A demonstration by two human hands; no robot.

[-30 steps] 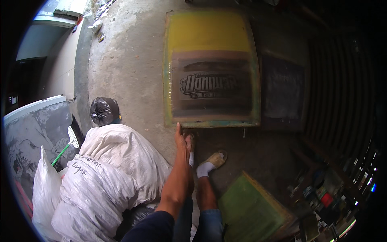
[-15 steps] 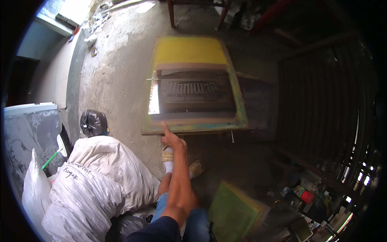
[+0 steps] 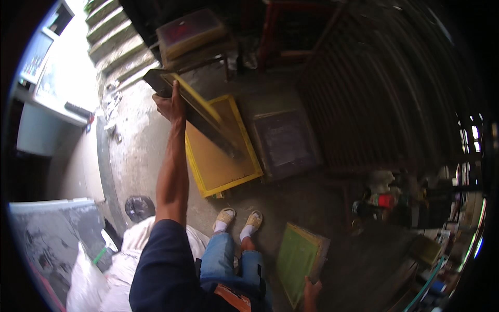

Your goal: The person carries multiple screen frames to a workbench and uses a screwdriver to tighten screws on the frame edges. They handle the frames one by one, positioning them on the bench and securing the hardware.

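Holding a yellow-edged screen frame (image 3: 195, 109) by its upper corner, our left hand (image 3: 170, 106) is closed around the frame edge with the arm stretched out, so the frame hangs tilted, edge-on to us, its lower end over a yellow frame (image 3: 221, 148) lying flat on the concrete floor (image 3: 130, 140). Our right hand (image 3: 311, 291) grips the lower corner of a green screen frame (image 3: 297, 260), kept upright beside our leg. A dark frame (image 3: 286, 140) lies just beside the yellow one.
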